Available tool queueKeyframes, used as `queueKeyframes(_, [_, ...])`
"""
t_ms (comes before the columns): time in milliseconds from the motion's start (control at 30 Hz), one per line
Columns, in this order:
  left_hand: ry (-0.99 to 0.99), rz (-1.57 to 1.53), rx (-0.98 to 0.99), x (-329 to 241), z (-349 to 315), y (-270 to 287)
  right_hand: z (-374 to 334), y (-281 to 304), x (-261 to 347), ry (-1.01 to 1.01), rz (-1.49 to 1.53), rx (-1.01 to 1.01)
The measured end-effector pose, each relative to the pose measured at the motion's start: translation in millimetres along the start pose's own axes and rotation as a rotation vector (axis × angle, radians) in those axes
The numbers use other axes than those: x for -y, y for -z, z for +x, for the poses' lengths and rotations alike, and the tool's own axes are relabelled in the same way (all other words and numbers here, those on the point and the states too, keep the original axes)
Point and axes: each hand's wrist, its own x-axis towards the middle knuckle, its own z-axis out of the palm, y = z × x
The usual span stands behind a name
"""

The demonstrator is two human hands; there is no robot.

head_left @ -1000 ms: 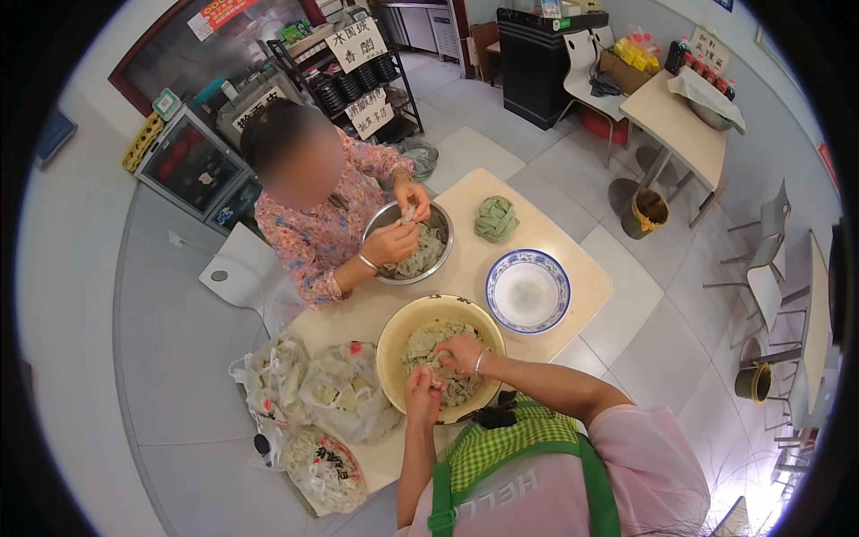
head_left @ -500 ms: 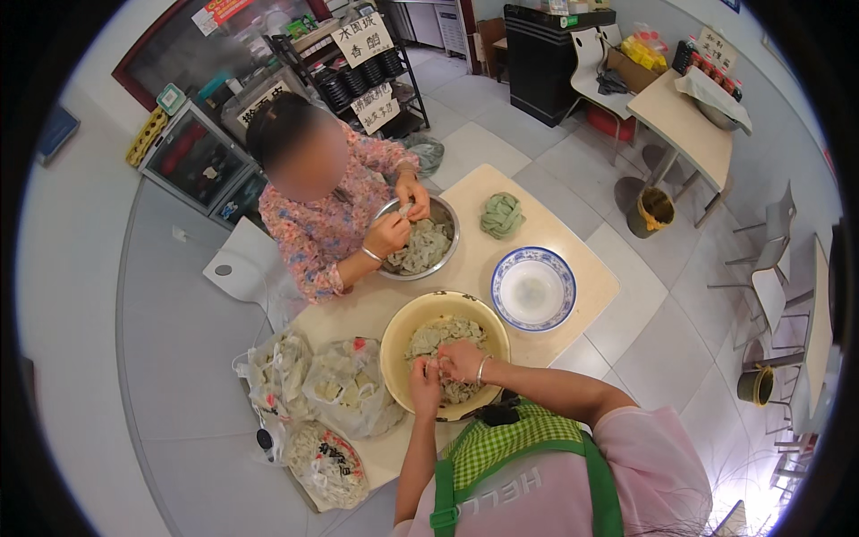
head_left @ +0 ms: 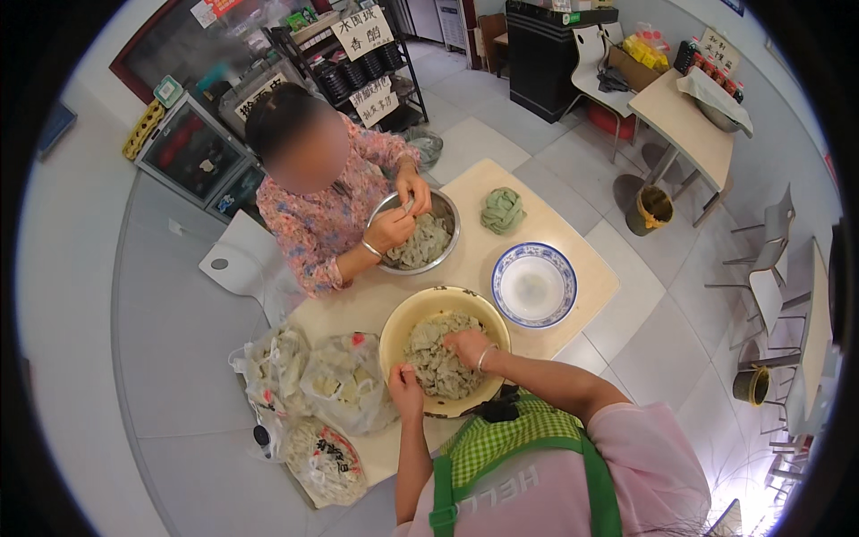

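Note:
A cream enamel basin [head_left: 392, 333] with a chipped dark rim holds a heap of soft, pale grey-green torn pieces [head_left: 438, 371]. Inside it, my right hand [head_left: 468, 348] has its fingers bent together against the upper part of the heap. Whatever those fingertips grip is hidden. By the basin's left rim, my left hand [head_left: 405, 391] is closed, thumb against fingers; what it pinches is too small to name. Across the table, another person's hands [head_left: 400, 221] work close together over a steel bowl [head_left: 456, 237] of similar pieces.
Right of the basin stands a white bowl [head_left: 534, 285] with a blue patterned rim. A bundled green cloth [head_left: 503, 211] lies beyond it on the table [head_left: 582, 282]. Filled clear plastic bags [head_left: 344, 385] crowd the left side. A white chair [head_left: 237, 259] is beside the other person.
My hands have moved apart. The left has drawn left to the basin's rim, and the right has shifted slightly up onto the heap. The other person's hands remain over the steel bowl.

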Motion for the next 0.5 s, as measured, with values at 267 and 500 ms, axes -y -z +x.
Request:
queueKeyframes(267, [-0.259,0.510,0.246,18.3,3.3,-33.1,-6.6,-33.8,0.9,0.134,-0.219,0.062])
queueKeyframes(500, [-0.114,0.357,0.151,22.2,0.0,-45.5,-6.1,-24.1,3.3,-0.104,-0.027,0.045])
